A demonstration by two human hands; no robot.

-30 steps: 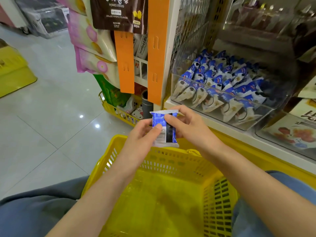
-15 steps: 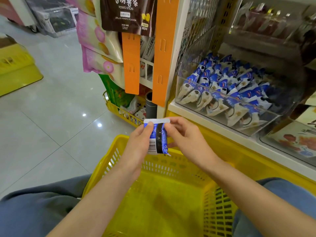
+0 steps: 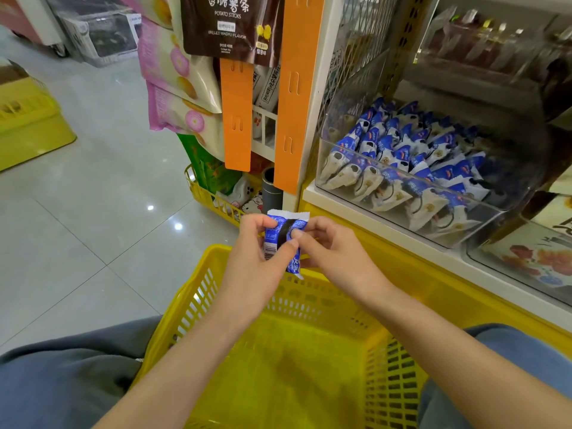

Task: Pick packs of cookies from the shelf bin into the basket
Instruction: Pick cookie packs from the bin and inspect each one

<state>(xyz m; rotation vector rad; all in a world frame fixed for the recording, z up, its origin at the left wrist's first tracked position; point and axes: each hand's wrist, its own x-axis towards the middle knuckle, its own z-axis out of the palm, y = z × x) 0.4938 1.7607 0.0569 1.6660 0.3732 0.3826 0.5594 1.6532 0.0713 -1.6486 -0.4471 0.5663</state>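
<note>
Left hand [image 3: 253, 258] and right hand [image 3: 328, 252] both pinching one blue cookie pack [image 3: 286, 243], grip closed on it from either side, pack upright above far rim of yellow basket [image 3: 309, 376], clear shelf bin [image 3: 418, 181] of matching packs to the right

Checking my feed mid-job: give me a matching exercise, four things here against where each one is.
Things: 1 cookie pack; 2 basket; 3 shelf bin; 4 potato sticks bag.
Places: A on the shelf; B pinched between left hand and right hand; C hanging upper left; D below the hands.
Pairs: 1-B; 2-D; 3-A; 4-C.
</note>
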